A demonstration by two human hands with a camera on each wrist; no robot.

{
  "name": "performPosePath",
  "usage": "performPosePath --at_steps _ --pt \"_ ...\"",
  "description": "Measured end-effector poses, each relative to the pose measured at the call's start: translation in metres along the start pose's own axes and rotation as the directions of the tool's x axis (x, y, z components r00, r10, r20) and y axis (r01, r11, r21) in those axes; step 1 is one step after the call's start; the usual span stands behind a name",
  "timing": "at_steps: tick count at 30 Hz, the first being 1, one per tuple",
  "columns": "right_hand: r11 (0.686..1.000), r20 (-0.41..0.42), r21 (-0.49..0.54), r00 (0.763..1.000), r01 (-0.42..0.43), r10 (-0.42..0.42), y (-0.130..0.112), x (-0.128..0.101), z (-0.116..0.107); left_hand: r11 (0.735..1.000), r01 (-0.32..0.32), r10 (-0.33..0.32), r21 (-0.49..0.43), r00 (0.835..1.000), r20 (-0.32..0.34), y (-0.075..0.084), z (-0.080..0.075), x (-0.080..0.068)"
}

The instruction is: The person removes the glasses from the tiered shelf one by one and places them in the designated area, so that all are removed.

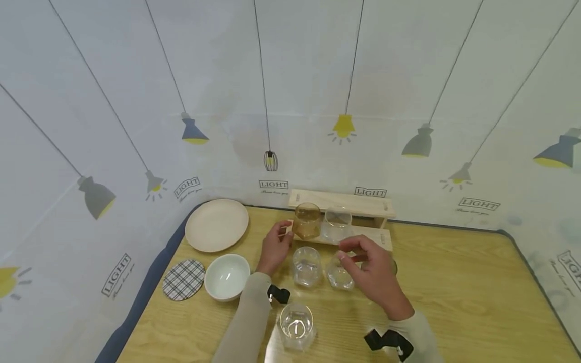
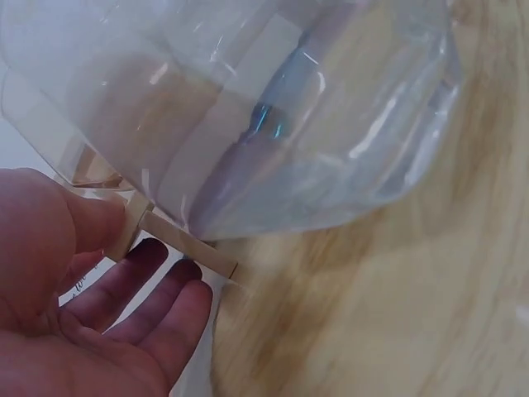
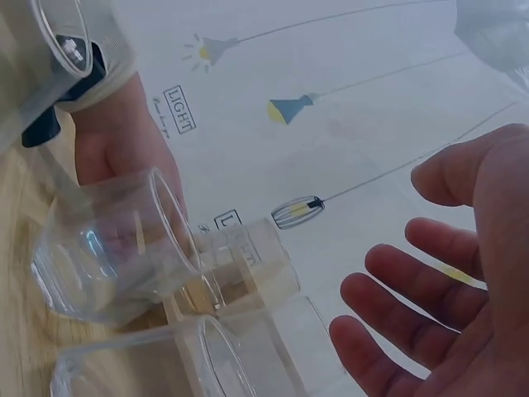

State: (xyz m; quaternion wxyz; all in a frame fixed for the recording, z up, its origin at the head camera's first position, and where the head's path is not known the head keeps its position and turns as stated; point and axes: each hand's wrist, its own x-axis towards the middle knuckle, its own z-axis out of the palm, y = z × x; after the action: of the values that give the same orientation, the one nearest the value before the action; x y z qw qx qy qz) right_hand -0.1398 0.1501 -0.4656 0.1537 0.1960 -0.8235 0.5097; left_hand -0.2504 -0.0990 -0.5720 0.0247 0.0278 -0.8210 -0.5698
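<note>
In my left wrist view a clear glass (image 2: 248, 116) fills most of the frame, blurred and cut off at the top, so I cannot tell which glass it is. The right hand (image 1: 374, 275) covers part of another glass (image 1: 340, 276) in the head view, and something dark behind its knuckles stays unreadable. The wall sheet (image 1: 136, 126) repeats the word "LIGHT" under its lamp drawings; the smaller line beneath is too fine to read. My left hand (image 1: 274, 249) reaches to the rack (image 1: 363, 237), fingertips at its left end just beside the amber glass (image 1: 307, 222); the fingers (image 2: 157, 289) lie relaxed and straight, gripping nothing. The right hand hovers palm down, fingers (image 3: 397, 306) loosely spread and released, above the glass near them. A third glass (image 1: 306, 266) stands between both hands' fingers.
</note>
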Motion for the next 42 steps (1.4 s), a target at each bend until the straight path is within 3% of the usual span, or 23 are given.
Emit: performPosePath --at_steps 6,14,20,24,30,37,42 --pt "0.998 -0.055 -0.019 0.997 -0.058 0.057 0.011 0.010 -0.006 0.999 -0.015 0.015 -0.038 1.000 -0.007 -0.001 -0.003 -0.001" --pt "0.972 -0.105 -0.109 0.975 -0.209 0.198 0.027 0.031 -0.008 0.996 -0.058 0.058 -0.064 0.998 -0.012 -0.008 0.002 0.000" --pt "0.943 0.004 -0.107 0.948 -0.315 0.317 0.037 0.046 -0.004 0.996 -0.067 0.066 -0.066 0.998 -0.013 -0.012 0.003 0.000" --pt "0.916 0.074 -0.162 0.922 -0.366 0.381 0.043 0.052 -0.001 0.996 -0.069 0.069 -0.060 0.998 -0.002 -0.014 0.003 -0.001" --pt "0.900 0.113 -0.229 0.908 -0.371 0.403 0.052 0.063 0.002 0.995 -0.070 0.070 -0.067 0.998 -0.001 -0.011 0.004 0.000" --pt "0.876 0.148 -0.244 0.877 -0.415 0.457 0.062 0.068 0.006 0.994 -0.062 0.064 -0.090 0.998 0.022 -0.009 0.002 0.000" --pt "0.883 0.155 -0.243 0.883 -0.401 0.443 0.068 0.068 0.007 0.995 -0.053 0.055 -0.089 0.998 0.022 -0.009 0.001 0.002"
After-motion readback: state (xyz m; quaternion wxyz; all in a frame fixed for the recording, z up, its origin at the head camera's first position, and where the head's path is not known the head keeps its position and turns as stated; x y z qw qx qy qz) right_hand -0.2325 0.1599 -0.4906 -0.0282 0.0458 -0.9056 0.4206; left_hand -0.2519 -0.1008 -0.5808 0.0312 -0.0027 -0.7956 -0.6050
